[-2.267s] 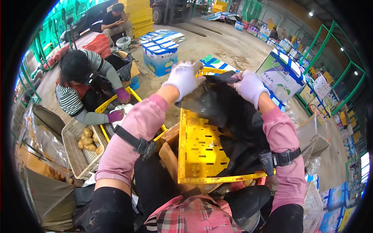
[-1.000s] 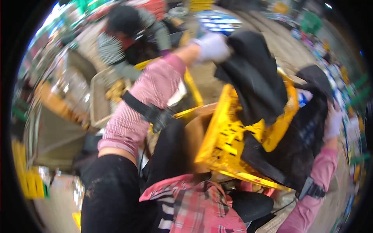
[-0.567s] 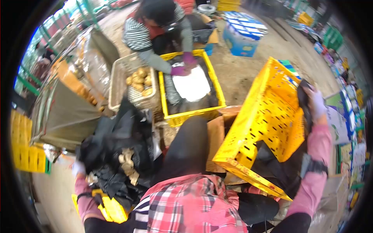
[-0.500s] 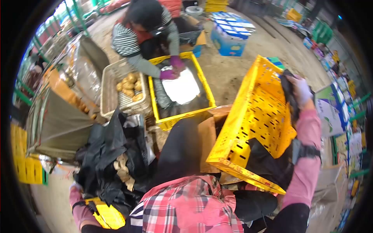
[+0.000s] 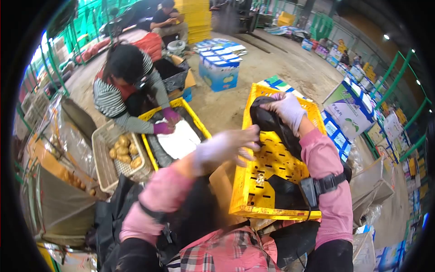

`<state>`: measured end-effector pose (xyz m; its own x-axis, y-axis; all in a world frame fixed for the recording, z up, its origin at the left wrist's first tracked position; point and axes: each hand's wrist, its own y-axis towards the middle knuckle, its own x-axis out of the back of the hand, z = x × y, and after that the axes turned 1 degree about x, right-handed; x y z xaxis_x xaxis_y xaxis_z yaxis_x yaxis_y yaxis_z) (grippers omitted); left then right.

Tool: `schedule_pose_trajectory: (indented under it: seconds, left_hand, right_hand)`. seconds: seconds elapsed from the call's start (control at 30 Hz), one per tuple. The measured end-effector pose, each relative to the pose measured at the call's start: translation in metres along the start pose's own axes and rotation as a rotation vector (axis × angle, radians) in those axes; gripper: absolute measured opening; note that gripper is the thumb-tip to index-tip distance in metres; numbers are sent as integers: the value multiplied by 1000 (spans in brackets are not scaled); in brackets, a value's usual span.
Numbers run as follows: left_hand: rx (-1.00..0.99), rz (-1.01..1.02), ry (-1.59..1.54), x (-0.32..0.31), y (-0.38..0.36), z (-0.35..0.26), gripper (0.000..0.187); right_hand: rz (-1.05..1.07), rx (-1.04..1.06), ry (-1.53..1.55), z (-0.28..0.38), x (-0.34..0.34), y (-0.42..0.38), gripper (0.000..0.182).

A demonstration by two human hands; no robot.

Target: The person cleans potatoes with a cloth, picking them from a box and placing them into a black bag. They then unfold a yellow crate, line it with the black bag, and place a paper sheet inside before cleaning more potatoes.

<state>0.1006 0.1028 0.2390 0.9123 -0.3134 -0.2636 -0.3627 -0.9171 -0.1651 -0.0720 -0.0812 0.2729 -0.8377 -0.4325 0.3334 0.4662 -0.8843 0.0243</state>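
Fingers of the right hand are closed on the black sheet, seemingly so that it is raised over the yellow crate, while the left hand, blurred, is held loosely open nearby.

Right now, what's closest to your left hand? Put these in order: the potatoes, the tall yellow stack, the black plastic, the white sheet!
From my left hand:
1. Black plastic, just right, in my right hand.
2. White sheet, left, in the other worker's crate.
3. Potatoes, farther left.
4. Tall yellow stack, way at the back.
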Motion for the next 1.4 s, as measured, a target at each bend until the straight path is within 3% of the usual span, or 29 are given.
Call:
schedule_pose_trajectory:
  seconds: [0.07, 0.13, 0.17, 0.3, 0.37, 0.4, 0.43, 0.5, 0.53, 0.57, 0.6, 0.63, 0.67, 0.73, 0.77, 0.8, 0.83, 0.87, 0.93, 1.0, 1.03, 1.07, 1.13, 1.27, 1.3, 1.33, 1.4]
  left_hand:
    - [-16, -116, -309, -35, 71, 7, 63]
    - [-75, -94, -477, -37, 115, 9, 78]
    - [6, -166, -465, -33, 134, 14, 62]
    - [-74, -207, -352, -32, 150, 20, 27]
    - [-442, 11, 17, 12, 186, 66, 26]
    - [-311, -81, -206, 13, 181, 59, 29]
    - [-204, -199, -471, 13, 175, 51, 33]
    - [-134, -460, -843, 25, 167, 42, 35]
    - [-148, -422, -844, 42, 159, 37, 36]
    - [-263, -103, -929, 95, 166, 63, 38]
    - [-267, -341, -858, 106, 166, 57, 36]
    - [-242, -580, -765, 118, 165, 50, 35]
    - [-63, -502, -592, 144, 164, 51, 29]
    - [-149, -749, -109, 114, 173, 33, 19]
    - [-146, -733, 107, 131, 193, 43, 4]
    - [-199, -698, 157, 135, 205, 41, 1]
    - [-251, -666, 206, 141, 219, 37, 2]
    - [-304, -637, 256, 148, 230, 31, 5]
    - [-312, -508, 369, 170, 252, 17, 8]
    - [-331, -443, 584, 202, 284, 21, 10]
    - [-231, -475, 916, 207, 293, 14, 25]
    - [-235, -564, 1164, 209, 305, 11, 30]
    - [-238, -740, 1656, 187, 318, -5, 42]
    - [-122, -728, 1509, 207, 365, -12, 56]
    - [-72, -727, 1478, 211, 375, -8, 49]
    - [55, -654, 1477, 213, 383, -2, 48]
    - [304, -498, 1467, 215, 396, 8, 47]
  right_hand:
    - [-50, 109, -325, -19, 21, -2, 45]
    - [-192, 91, -758, 2, 27, -37, 49]
    - [-174, 84, -725, 8, 33, -45, 48]
    - [-31, -34, -321, -35, 66, -43, 41]
    - [-43, -107, -122, -33, 77, -42, 33]
    - [-50, -144, -21, -27, 83, -44, 30]
    - [-49, -48, 123, -13, 86, -50, 19]
    - [-134, -51, 335, -35, 121, -34, 16]
    - [-184, -71, 358, -34, 142, -32, 18]
    - [-254, -65, 331, -52, 177, -21, 20]
    - [-324, -58, 304, -71, 212, -12, 23]
    - [-229, -23, 343, -73, 238, -20, 27]
    - [-135, 12, 379, -74, 253, -29, 31]
    - [-217, 54, 308, -102, 271, -23, 26]
    - [-262, 117, 251, -132, 285, -6, 23]
    - [-306, 176, 193, -140, 287, 2, 23]
    - [-433, 52, -165, -135, 284, 4, 24]
    - [-455, 72, -544, -153, 295, 18, 20]
    - [-456, -52, -915, -150, 287, 35, 19]
    - [-485, 8, -1126, -175, 296, 66, 22]
    - [-422, -88, -1153, -170, 291, 77, 28]
    - [-358, -177, -1128, -166, 288, 90, 31]
    - [-417, -119, -1121, -194, 294, 126, 38]
    - [-322, -207, -996, -249, 329, 204, 39]
    - [-274, -209, -1011, -289, 354, 236, 39]
    - [-226, -210, -1023, -318, 367, 264, 38]
    - [-137, -451, -1059, -320, 361, 271, 31]
